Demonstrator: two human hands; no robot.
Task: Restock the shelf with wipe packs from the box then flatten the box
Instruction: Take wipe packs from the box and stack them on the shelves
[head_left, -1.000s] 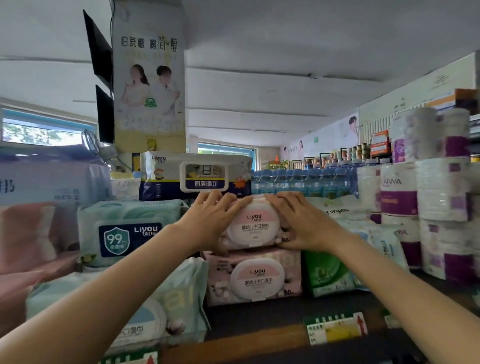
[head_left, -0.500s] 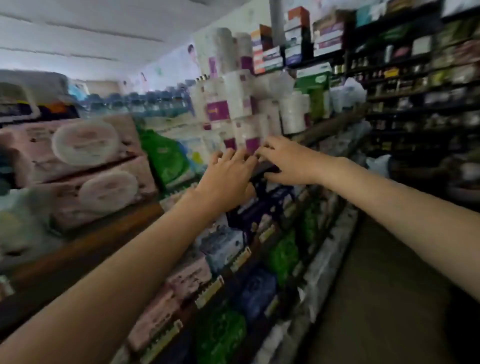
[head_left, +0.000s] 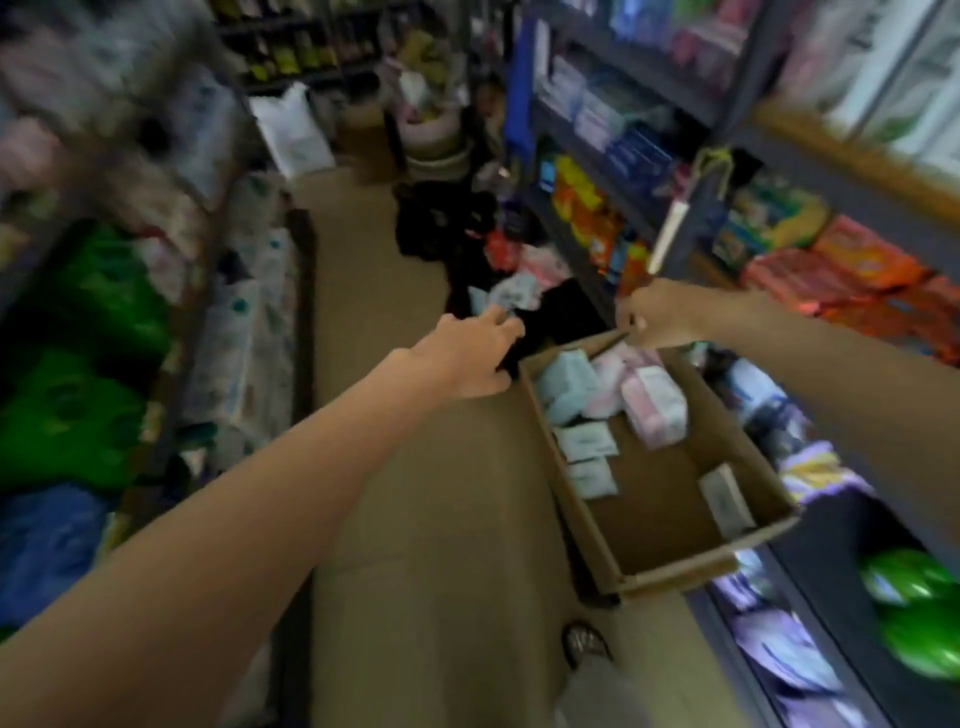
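An open cardboard box (head_left: 670, 577) stands on the floor at the right of the aisle. In its far end lie a pink wipe pack (head_left: 655, 411) and a pale blue wipe pack (head_left: 563, 385), with a few small white packs (head_left: 587, 441) on its bottom. My left hand (head_left: 470, 358) reaches forward with straight fingers, just left of the box's far corner, holding nothing. Above the box's far edge hovers my right hand (head_left: 655, 317), its fingers loosely curled and empty. The view is blurred.
Blurred shelves line both sides: green bags (head_left: 78, 415) low on the left, orange packs (head_left: 857, 280) on the right. Dark bags and loose packs (head_left: 498, 270) lie on the tan floor (head_left: 415, 519) beyond the box. A sandal (head_left: 584, 642) shows near the box.
Both hands left the pink pack on the upper shelf. My view swung right and down the aisle to the box on the floor, and both hands now reach toward it.
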